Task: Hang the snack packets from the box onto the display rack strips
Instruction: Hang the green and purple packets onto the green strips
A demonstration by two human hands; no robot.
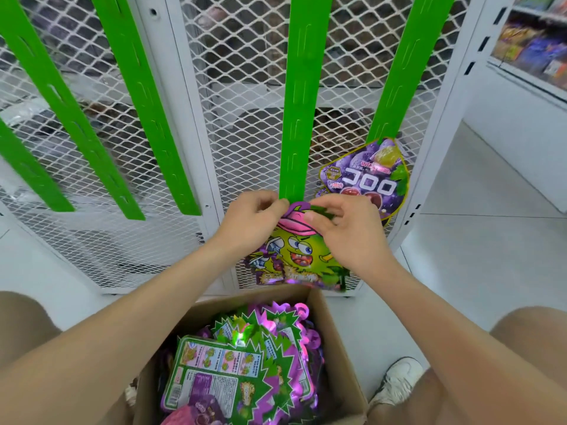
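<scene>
"Two hands on one packet?"

"Yes. My left hand [254, 222] pinches the top left corner of the cartoon packet [294, 259], and my right hand [346, 231] pinches its top edge, thumb and fingertips curled over it. I hold that top edge right at the lower end of the middle strip [302, 118]."

"What does it feel and look like?"

"Glossy film with a jagged, spiky outline and a purple border. Printed on it is a green, bristly cartoon face in a pink cap. I can't read any writing on it from here."

"And the strip?"

"A flat, matte green band with narrow vertical slits, lying against the white diamond mesh [245, 87] of the rack. The right strip [408, 72] is of the same kind, and a grape packet [368, 176] hangs at its lower end: shiny purple, rounded with a pointed top, with コロロ in big white characters. The small red lettering above them is too blurred to read."

"Where are the rest?"

"In the brown cardboard box [337, 348], open below my forearms. The loose packets [245, 357] lie heaped there, mostly back side up, with spiky green and purple edges and white label panels. That print is too small to make out."
</scene>
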